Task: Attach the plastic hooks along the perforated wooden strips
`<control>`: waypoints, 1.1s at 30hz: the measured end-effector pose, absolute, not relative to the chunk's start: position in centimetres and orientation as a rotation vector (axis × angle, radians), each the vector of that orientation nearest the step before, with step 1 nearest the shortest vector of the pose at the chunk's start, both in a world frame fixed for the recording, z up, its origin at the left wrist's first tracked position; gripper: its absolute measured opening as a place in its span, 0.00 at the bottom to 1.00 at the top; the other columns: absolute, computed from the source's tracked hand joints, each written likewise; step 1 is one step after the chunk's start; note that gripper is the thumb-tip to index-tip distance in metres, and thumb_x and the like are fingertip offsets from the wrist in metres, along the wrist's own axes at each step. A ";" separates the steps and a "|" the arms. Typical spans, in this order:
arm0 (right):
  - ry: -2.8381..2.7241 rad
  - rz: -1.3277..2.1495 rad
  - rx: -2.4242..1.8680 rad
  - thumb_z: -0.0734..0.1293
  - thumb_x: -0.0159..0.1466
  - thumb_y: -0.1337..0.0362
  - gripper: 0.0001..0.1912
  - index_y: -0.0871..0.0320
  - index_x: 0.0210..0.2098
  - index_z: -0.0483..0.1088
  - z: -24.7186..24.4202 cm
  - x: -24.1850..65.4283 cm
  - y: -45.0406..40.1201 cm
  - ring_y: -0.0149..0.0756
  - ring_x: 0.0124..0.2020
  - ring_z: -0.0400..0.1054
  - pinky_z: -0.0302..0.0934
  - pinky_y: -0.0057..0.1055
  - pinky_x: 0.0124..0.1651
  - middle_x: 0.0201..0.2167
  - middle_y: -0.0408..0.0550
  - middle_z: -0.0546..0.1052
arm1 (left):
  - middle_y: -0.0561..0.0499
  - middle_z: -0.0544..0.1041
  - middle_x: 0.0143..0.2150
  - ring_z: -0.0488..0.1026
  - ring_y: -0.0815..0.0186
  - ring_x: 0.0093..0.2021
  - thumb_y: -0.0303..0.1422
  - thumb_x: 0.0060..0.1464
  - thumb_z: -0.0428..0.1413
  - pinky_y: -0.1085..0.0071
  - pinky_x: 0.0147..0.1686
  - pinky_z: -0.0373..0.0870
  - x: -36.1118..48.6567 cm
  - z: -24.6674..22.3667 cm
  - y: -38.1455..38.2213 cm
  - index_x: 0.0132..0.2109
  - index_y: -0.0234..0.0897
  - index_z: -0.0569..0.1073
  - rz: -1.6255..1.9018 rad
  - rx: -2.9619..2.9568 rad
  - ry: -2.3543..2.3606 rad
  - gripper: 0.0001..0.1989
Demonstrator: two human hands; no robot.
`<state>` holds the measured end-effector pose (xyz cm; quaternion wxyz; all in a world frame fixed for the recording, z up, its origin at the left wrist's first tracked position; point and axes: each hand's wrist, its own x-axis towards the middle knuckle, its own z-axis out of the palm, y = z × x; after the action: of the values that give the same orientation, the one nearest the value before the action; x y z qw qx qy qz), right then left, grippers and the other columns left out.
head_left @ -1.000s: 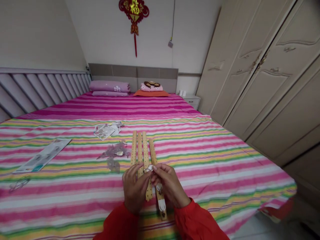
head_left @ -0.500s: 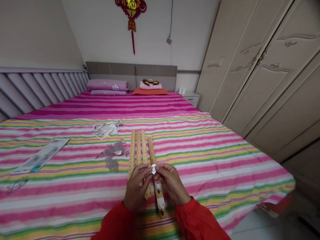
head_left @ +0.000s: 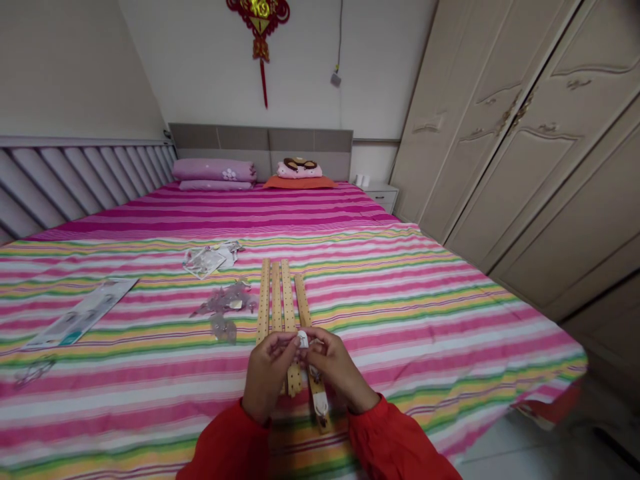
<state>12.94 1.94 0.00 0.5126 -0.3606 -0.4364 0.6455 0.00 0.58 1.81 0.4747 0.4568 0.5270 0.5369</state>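
Between the fingertips of both hands is a small white hook-like piece (head_left: 303, 339); its exact shape is partly covered. My left hand (head_left: 270, 370) pinches it from the left, and my right hand (head_left: 336, 363) closes on it from the right. Under my right hand runs a wooden strip (head_left: 303, 300) carrying white hooks (head_left: 321, 403) with dark metal ends near its close end. To its left lie three wooden strips with rows of holes (head_left: 287, 293), partly hidden behind my left hand.
On the striped bedspread (head_left: 425, 320), left of the strips, lie clear plastic scraps (head_left: 225, 303) and crumpled packaging (head_left: 213, 259). Farther left are a long flat package (head_left: 83, 313) and a thin clear wrapper (head_left: 35, 370). Folded bedding (head_left: 215, 170) rests by the headboard; wardrobes (head_left: 500, 133) stand right.
The white piece has turned in my fingers and shifted slightly left. My right fingers have closed further around it, covering more of the upper hook on the strip.
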 end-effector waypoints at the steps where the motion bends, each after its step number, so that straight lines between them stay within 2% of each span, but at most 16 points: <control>1: -1.080 1.511 -0.865 0.74 0.48 0.63 0.17 0.56 0.38 0.75 0.0 12.9 2.0 0.29 0.24 0.68 0.64 0.27 0.28 0.27 0.41 0.74 | 0.52 0.78 0.26 0.75 0.68 0.28 0.40 0.39 0.64 0.73 0.30 0.73 0.1 2.0 0.7 0.33 0.34 0.76 1.297 1.012 1.272 0.15; 4: -1.151 1.369 -0.882 0.72 0.51 0.62 0.10 0.57 0.33 0.76 -0.3 13.0 2.3 0.29 0.25 0.68 0.64 0.27 0.29 0.31 0.43 0.72 | 0.53 0.76 0.23 0.71 0.73 0.24 0.39 0.33 0.67 0.78 0.27 0.70 0.2 2.5 0.8 0.31 0.32 0.75 1.267 0.740 1.189 0.17; 7: -1.152 1.354 -0.893 0.70 0.52 0.62 0.10 0.57 0.34 0.75 -0.6 13.4 2.8 0.29 0.25 0.68 0.65 0.29 0.30 0.29 0.42 0.73 | 0.56 0.74 0.23 0.69 0.77 0.23 0.36 0.33 0.68 0.82 0.25 0.67 -0.1 2.6 0.9 0.31 0.31 0.75 1.303 0.598 1.106 0.17; 10: -1.121 1.379 -0.901 0.71 0.51 0.62 0.10 0.57 0.33 0.74 -0.5 13.9 3.3 0.29 0.22 0.67 0.64 0.28 0.28 0.24 0.41 0.73 | 0.55 0.73 0.23 0.68 0.77 0.22 0.31 0.37 0.67 0.83 0.24 0.67 -0.3 2.2 1.1 0.32 0.31 0.75 1.279 0.532 1.071 0.13; 14: -1.099 1.335 -0.909 0.72 0.48 0.64 0.09 0.57 0.30 0.73 -0.2 14.1 3.5 0.30 0.24 0.67 0.63 0.27 0.29 0.24 0.41 0.74 | 0.53 0.73 0.24 0.69 0.78 0.23 0.22 0.46 0.60 0.84 0.25 0.68 0.1 1.7 1.4 0.30 0.29 0.75 1.311 0.387 1.035 0.02; 17: -1.075 1.395 -0.879 0.74 0.46 0.65 0.15 0.57 0.33 0.73 -0.3 13.8 3.4 0.31 0.26 0.69 0.64 0.28 0.32 0.26 0.41 0.76 | 0.52 0.74 0.26 0.71 0.77 0.26 0.19 0.50 0.55 0.84 0.28 0.69 0.6 1.5 1.6 0.30 0.30 0.74 1.309 0.293 1.011 0.06; 22: -0.984 1.450 -0.881 0.74 0.48 0.58 0.13 0.59 0.30 0.73 -0.6 13.5 3.8 0.31 0.24 0.69 0.64 0.29 0.30 0.24 0.43 0.76 | 0.52 0.75 0.28 0.71 0.76 0.27 0.24 0.48 0.59 0.82 0.30 0.69 1.0 1.1 1.8 0.31 0.32 0.75 1.200 0.395 0.976 0.01; 25: -1.001 1.440 -0.912 0.74 0.48 0.58 0.14 0.58 0.32 0.75 -0.5 13.8 5.0 0.32 0.23 0.68 0.63 0.29 0.29 0.24 0.43 0.76 | 0.51 0.77 0.29 0.72 0.73 0.28 0.30 0.44 0.63 0.78 0.30 0.70 0.8 0.7 2.4 0.35 0.32 0.75 1.143 0.602 1.040 0.09; 28: -1.031 1.439 -0.953 0.74 0.47 0.58 0.14 0.58 0.31 0.76 -0.5 14.2 6.5 0.31 0.22 0.68 0.63 0.29 0.28 0.23 0.43 0.76 | 0.47 0.79 0.35 0.75 0.67 0.34 0.37 0.40 0.64 0.72 0.36 0.71 0.5 0.1 3.7 0.38 0.32 0.76 1.150 0.901 1.176 0.17; 30: -1.057 1.432 -0.981 0.73 0.47 0.58 0.13 0.58 0.30 0.76 -0.7 14.3 7.7 0.30 0.21 0.67 0.63 0.29 0.27 0.23 0.42 0.76 | 0.46 0.79 0.38 0.75 0.63 0.39 0.38 0.39 0.64 0.68 0.42 0.71 0.3 -0.4 4.6 0.40 0.32 0.75 1.183 1.043 1.218 0.20; 33: -1.073 1.397 -1.008 0.73 0.46 0.59 0.12 0.59 0.29 0.75 -1.2 14.3 9.3 0.28 0.18 0.64 0.61 0.27 0.24 0.20 0.41 0.74 | 0.45 0.79 0.38 0.76 0.61 0.41 0.37 0.41 0.61 0.64 0.45 0.70 0.1 -1.4 6.0 0.41 0.32 0.75 1.225 1.158 1.252 0.18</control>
<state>14.27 9.27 -1.18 0.5278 -0.4219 -0.4489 0.5847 0.09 6.00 -1.37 0.4979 0.4783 0.5171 0.5059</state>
